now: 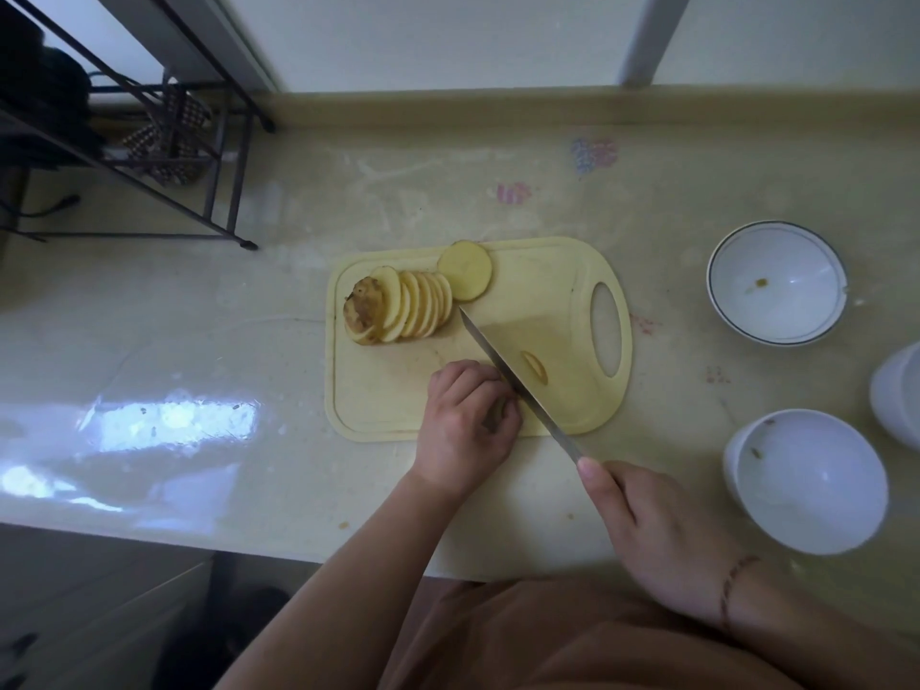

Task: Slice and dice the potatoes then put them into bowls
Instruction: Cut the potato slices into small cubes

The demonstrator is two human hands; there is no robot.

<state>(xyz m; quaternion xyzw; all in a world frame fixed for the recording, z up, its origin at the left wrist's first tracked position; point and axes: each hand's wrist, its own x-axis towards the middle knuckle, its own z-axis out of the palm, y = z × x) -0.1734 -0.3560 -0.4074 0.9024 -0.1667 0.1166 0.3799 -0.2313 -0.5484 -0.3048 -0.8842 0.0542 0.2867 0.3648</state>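
Observation:
A pale yellow cutting board lies on the counter. At its far left stands a row of potato slices leaning together, and one round slice lies flat beside them. My left hand curls over a piece of potato at the board's near edge; the piece is mostly hidden. My right hand grips the handle of a long knife, whose blade runs diagonally across the board right beside my left fingers. A thin slice lies just right of the blade.
Two white bowls stand to the right: a dark-rimmed bowl farther back and a plain bowl nearer. A third white vessel shows at the right edge. A black wire rack stands at the back left.

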